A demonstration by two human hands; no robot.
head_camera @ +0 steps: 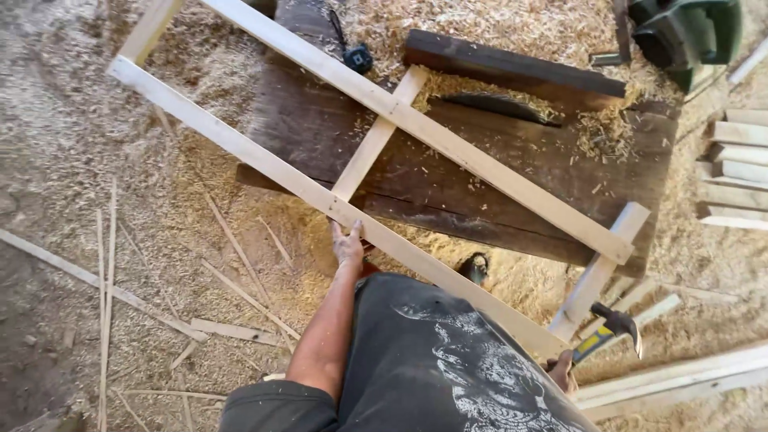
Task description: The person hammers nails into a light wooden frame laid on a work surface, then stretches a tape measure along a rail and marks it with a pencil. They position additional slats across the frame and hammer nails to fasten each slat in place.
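Observation:
A pale wooden frame point(416, 128), made of two long rails joined by cross slats, lies slanted over a dark wooden workbench point(512, 176). My left hand point(348, 242) grips the near rail from below, close to a cross slat joint. At the lower right my right hand point(562, 370) is closed around the yellow and black handle of a claw hammer point(612, 326), whose head sits just beyond the frame's near right corner. My dark shirt hides part of the right hand.
Sawdust and shavings cover the ground. Thin wood strips point(240, 296) lie at the left, cut planks point(732, 172) are stacked at the right, long boards point(680, 376) at lower right. A green power tool point(688, 32) sits top right, a dark plank point(512, 68) on the bench.

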